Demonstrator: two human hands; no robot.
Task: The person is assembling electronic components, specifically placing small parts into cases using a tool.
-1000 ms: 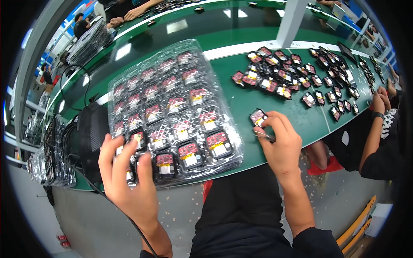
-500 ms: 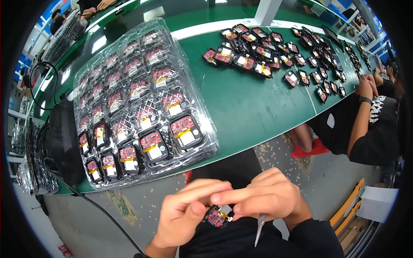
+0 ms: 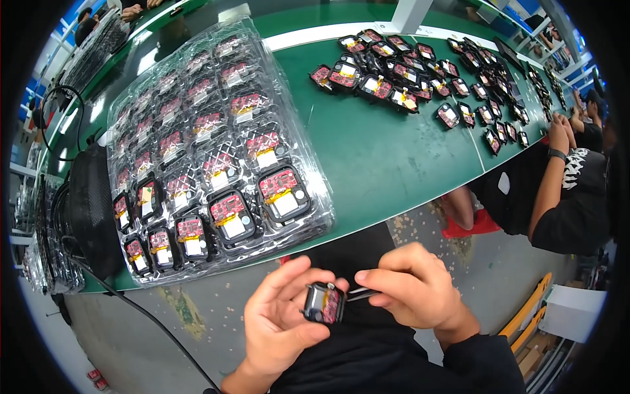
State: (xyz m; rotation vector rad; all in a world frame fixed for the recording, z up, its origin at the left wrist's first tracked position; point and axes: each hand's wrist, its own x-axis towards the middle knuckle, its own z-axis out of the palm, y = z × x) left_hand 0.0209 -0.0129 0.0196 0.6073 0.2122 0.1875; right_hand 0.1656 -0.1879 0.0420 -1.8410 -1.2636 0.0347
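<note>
A small black device casing with a red circuit board, a white block and yellow tape [image 3: 324, 303] is tilted in my left hand [image 3: 275, 325]. The thumb and fingers of that hand grip its edges. Metal tweezers [image 3: 359, 295] are pinched in my right hand [image 3: 420, 289], their tips pointing left at the casing's right side. Whether the tips touch it I cannot tell. Both hands are over my lap, in front of the table edge. Beyond them, similar casings [image 3: 283, 193] fill the pockets of a clear plastic tray [image 3: 315, 217].
Many loose casings [image 3: 377, 85] lie on the far right of the green table [image 3: 380, 171]. A black mesh bag [image 3: 95, 210] and a black cable [image 3: 164, 335] are at the left. Another person [image 3: 564, 190] sits at the right. A white box [image 3: 569, 312] stands below the table, to the right.
My hands have drawn apart and the casing has turned and risen a little in my left hand. The tweezers, earlier hanging downward from my right hand, now point toward the casing.
</note>
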